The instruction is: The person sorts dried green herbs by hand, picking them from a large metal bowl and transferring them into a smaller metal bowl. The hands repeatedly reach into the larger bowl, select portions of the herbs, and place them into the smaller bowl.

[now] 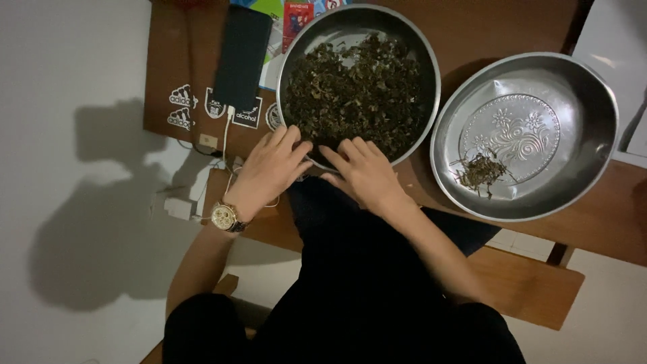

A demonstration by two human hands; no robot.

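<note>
On the counter: two round metal pans sit side by side on the brown wooden counter (pixel 593 229), and I'm leaning over the near edge.
Left hand: my left hand (pixel 269 172), gold wristwatch (pixel 224 217) on the wrist, rests at the near rim of the big pan, fingers spread and relaxed, tips just over the edge, clamped on nothing that I can see.
Right hand: my right hand (pixel 364 172) lies beside it, fingers fanned into the leaves at the rim; whether a pinch of leaf sits under the fingertips, I cannot tell.
Leaf pan: the deep round pan (pixel 424 54) is heaped with dark dried leaves (pixel 357 94), a thick layer covering most of its floor, with only a little bare metal showing at the far side.
Second pan: the embossed pan (pixel 593 87) to my right is well apart from my hands and nearly bare, with only a small tuft of stems and bits (pixel 480 172) near its lower left.
Progress: judging by the two piles, I'd say the picking-over is barely begun, with a small bit set aside and almost the whole heap left to go through.
Around me: a dark phone (pixel 241 54) lies left of the leaf pan with a white cable (pixel 228 135) trailing off the edge toward a charger (pixel 176 205), and colourful packets (pixel 296 17) peek out at the far edge.
</note>
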